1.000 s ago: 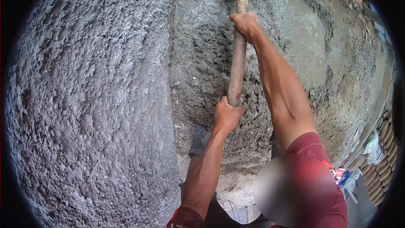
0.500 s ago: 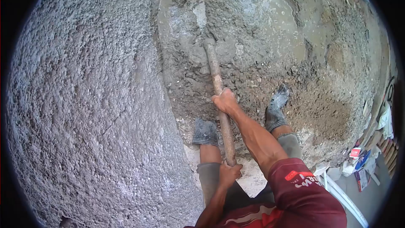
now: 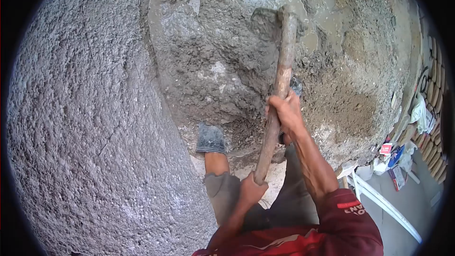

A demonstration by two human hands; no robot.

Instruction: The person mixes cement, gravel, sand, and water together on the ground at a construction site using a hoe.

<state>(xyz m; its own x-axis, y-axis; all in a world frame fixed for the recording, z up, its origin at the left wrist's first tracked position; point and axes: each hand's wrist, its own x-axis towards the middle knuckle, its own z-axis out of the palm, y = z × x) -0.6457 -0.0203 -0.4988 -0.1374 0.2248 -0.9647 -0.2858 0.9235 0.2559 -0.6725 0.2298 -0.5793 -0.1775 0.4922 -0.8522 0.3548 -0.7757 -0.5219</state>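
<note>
Both my hands grip the long wooden handle of a hoe (image 3: pixel 283 66). My left hand (image 3: pixel 253 188) is closed round its near end, low between my legs. Farther up the shaft, about midway, my right hand (image 3: pixel 286 111) wraps round it. The hoe's head (image 3: pixel 268 23), caked with grey mud, shows at the far end and appears lifted over the wet mix. Below and left of it spreads a lumpy heap of wet grey mortar (image 3: pixel 208 73), with watery slurry (image 3: pixel 308 38) beyond at the right.
A rough grey slab (image 3: pixel 95 123) fills the left side. My boot (image 3: pixel 211 138) stands at the mix's near edge; the other is partly hidden behind the handle. At the right lie white pipes (image 3: pixel 384 206), plastic bags (image 3: pixel 419 114) and stacked long pieces (image 3: pixel 433 147).
The hoe's head has come up out of the mortar and swung right, with both hands still on the handle. My right hand has shifted right, and the view has moved slightly.
</note>
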